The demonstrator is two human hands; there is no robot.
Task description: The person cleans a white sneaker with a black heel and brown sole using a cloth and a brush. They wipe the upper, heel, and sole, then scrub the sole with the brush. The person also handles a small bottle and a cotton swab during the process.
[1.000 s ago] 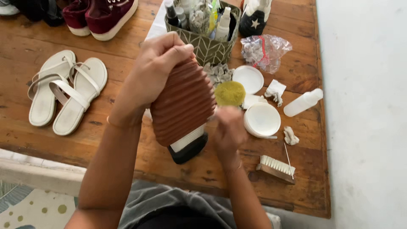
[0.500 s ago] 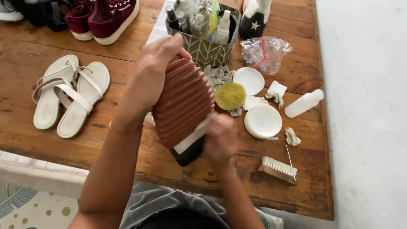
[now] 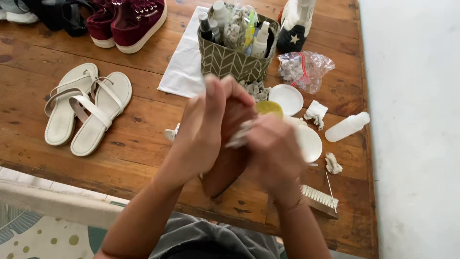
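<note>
My left hand (image 3: 203, 129) grips a brown ribbed-sole shoe (image 3: 225, 169), turned on edge above the wooden table (image 3: 143, 144), with the hand covering most of its upper. My right hand (image 3: 275, 148) is blurred and pressed against the shoe's right side, with a small white cloth (image 3: 238, 137) pinched in its fingers. Just behind my hands sits a yellow round tin (image 3: 269, 107).
Nearby are a white lid (image 3: 286, 99), a white dish (image 3: 310, 142), a brush (image 3: 318, 199), a white bottle (image 3: 347, 127) and crumpled wipes (image 3: 316, 112). A patterned basket (image 3: 230, 62) of bottles, a plastic bag (image 3: 304, 69), white sandals (image 3: 86, 108) and maroon shoes (image 3: 127, 19) lie further off.
The shoe has turned from sole-up to on edge and sits lower. My right hand has come up against it with the cloth, and my left hand now wraps its side.
</note>
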